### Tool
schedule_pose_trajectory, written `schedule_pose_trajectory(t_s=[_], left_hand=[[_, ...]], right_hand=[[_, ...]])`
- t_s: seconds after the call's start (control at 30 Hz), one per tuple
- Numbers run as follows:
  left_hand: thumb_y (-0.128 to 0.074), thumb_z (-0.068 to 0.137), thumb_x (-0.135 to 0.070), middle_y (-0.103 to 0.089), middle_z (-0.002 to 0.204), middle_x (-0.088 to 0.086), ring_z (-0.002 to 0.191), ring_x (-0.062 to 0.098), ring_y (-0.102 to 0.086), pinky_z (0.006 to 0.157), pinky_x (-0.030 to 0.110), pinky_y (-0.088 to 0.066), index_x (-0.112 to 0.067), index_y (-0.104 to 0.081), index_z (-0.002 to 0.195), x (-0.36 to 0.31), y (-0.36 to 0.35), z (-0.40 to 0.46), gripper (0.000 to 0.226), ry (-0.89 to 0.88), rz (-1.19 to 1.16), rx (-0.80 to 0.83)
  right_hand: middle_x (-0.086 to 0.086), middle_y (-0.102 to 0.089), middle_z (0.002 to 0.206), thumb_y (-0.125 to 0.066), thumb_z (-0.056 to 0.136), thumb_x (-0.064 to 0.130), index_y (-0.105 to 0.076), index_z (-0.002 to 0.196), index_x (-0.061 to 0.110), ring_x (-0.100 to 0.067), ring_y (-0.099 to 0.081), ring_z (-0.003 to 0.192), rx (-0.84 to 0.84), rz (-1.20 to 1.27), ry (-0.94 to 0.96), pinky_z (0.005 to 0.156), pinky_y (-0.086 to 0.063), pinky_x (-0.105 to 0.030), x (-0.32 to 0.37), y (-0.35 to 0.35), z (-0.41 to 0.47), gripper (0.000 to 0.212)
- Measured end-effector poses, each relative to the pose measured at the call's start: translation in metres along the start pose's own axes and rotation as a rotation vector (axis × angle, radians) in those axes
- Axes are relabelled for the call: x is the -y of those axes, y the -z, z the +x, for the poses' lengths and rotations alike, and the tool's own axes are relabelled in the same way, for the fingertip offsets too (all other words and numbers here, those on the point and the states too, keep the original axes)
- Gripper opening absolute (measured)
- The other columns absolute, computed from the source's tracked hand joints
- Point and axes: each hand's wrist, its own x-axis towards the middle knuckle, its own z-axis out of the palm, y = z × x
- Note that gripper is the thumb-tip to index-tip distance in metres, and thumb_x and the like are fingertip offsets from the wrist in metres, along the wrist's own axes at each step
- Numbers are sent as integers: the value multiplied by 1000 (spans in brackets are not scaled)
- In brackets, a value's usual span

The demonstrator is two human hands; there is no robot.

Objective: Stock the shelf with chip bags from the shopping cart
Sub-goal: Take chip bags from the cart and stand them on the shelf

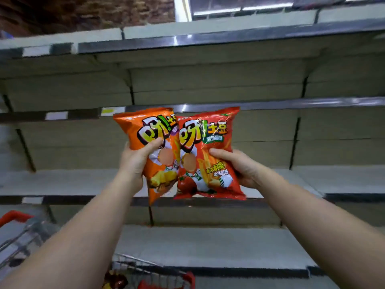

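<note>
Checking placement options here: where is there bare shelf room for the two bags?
The shelf board behind the orange bag and red bag lies bare to both sides; the board below is bare too. It is crowded only at the shopping cart, bottom left.

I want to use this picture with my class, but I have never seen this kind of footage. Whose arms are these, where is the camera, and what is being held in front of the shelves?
There is one picture, taken by a wide-angle camera worn on a person's head, looking forward and down, so the two arms are that person's own. No machine is involved. The left hand grips an orange chip bag, and the right hand grips a red chip bag; the fingers curl round each bag. The bags are held up side by side, edges overlapping, in front of store shelves. No goods show on the shelves in view. At the bottom is a wire shopping cart with red trim.
</note>
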Motion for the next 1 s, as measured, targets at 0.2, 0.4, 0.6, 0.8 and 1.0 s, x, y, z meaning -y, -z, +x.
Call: schedule_pose_trajectory(t_s=[0.2, 0.4, 0.6, 0.8, 1.0], left_hand=[[-76, 74, -15, -71, 103, 3, 87, 23, -69, 68, 36, -56, -22, -58, 116, 5, -167, -30, 47, -15, -89, 291], [-78, 70, -17, -70, 106, 8, 89, 29, -69, 73, 41, -56, -19, -58, 119, 30, -347, -95, 52, 55, -148, 538], [-84, 64, -24, -71, 105, 8, 91, 32, -69, 82, 50, -55, -19, -61, 116, 42, -500, -159, 57, 67, -148, 669], [-87, 58, -33, -70, 104, 11, 88, 32, -69, 82, 49, -55, -14, -59, 117, 51, -599, -178, 68, 66, -97, 677], [-90, 32, -48, -67, 108, 12, 90, 33, -68, 83, 50, -55, -9, -50, 124, 58, -685, -156, 107, 24, -30, 635]], right_hand=[[-9, -73, 92, -72, 72, 15, -55, 114, 15, -22, -71, 76, -260, -29, 146, 71, -60, -36, 54, 127, -107, 45], [-9, -72, 85, -63, 77, 23, -55, 109, 14, -22, -70, 69, -526, -23, 217, 67, -59, -35, 87, 253, -236, 33], [-8, -74, 95, -58, 82, 40, -55, 115, 18, -20, -72, 73, -663, -125, 188, 63, -60, -32, 127, 351, -336, 39], [-14, -73, 98, -70, 74, 31, -60, 109, 14, -27, -71, 76, -806, -92, 199, 76, -58, -41, 145, 435, -378, 40], [-19, -71, 100, -71, 78, 29, -56, 118, 6, -31, -69, 75, -917, 21, 276, 73, -58, -47, 158, 521, -368, 49]])
